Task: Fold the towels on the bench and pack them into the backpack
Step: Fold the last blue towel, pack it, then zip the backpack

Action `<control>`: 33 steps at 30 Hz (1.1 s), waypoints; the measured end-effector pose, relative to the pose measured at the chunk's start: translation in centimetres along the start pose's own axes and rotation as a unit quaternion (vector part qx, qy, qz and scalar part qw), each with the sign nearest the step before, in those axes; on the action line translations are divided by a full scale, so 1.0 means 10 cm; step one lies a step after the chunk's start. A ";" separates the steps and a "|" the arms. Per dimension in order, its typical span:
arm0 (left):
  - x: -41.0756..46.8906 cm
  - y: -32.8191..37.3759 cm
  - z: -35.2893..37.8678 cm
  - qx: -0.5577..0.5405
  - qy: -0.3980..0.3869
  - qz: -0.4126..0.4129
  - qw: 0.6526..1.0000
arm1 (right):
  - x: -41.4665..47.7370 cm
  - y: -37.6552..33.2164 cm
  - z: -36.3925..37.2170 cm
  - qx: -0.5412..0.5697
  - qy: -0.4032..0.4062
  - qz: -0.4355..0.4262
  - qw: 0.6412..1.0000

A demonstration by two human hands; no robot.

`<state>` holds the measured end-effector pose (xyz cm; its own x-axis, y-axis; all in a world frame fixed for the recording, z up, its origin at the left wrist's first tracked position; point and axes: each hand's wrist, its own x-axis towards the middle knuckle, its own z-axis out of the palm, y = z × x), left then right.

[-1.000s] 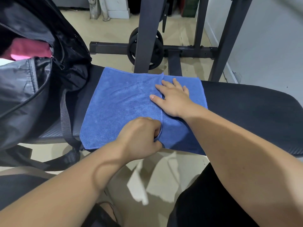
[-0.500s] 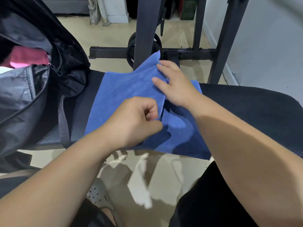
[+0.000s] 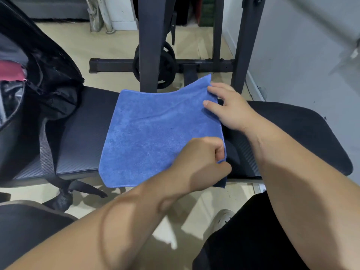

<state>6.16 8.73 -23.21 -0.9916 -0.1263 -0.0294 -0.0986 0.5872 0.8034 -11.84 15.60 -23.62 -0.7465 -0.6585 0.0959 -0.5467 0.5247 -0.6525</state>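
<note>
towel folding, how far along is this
Done: a pink thing already sits in the open backpack; what it is stays unclear. In hand: the towel lies on the bench, with the left hand and right hand pinching its right edge, seemingly mid-fold. Left: finish the fold and pack it.
</note>
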 end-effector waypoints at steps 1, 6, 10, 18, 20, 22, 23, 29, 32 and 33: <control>0.00 -0.03 0.05 0.013 -0.006 -0.005 1.000 | -0.01 0.05 0.01 -0.011 -0.012 0.009 1.000; -0.02 -0.16 0.16 0.060 -0.035 -0.017 0.997 | -0.06 0.22 0.07 -0.146 -0.119 0.090 0.978; -0.03 -0.10 0.15 0.067 -0.030 -0.006 0.997 | -0.07 0.16 0.09 -0.142 -0.093 0.079 0.982; -0.04 0.04 0.17 0.071 -0.019 0.010 0.997 | -0.13 0.05 -0.02 -0.094 -0.030 0.047 0.994; -0.05 0.00 0.22 0.084 -0.039 0.013 0.996 | -0.15 0.08 0.01 -0.119 -0.057 0.059 0.989; -0.06 -0.03 0.25 0.105 -0.078 0.011 0.991 | -0.17 0.09 0.02 -0.160 -0.099 0.077 0.979; -0.06 -0.03 0.25 0.105 -0.089 0.003 0.990 | -0.18 0.09 0.03 -0.182 -0.115 0.086 0.973; 0.02 -0.19 -0.12 0.116 0.090 0.000 0.989 | -0.17 -0.03 0.16 -0.241 -0.065 0.057 0.967; 0.13 -0.53 -0.48 0.199 0.129 -0.033 0.971 | -0.17 -0.15 0.32 -0.238 -0.076 0.023 0.968; 0.17 -0.65 -0.60 0.238 0.122 -0.057 0.962 | -0.16 -0.18 0.39 -0.239 -0.085 0.016 0.967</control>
<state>5.65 -0.07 -24.90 -0.9286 -0.3611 0.0852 -0.2907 0.8508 0.4377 -8.17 13.65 -25.54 -0.7147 -0.6958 -0.0709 -0.6678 0.7091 -0.2263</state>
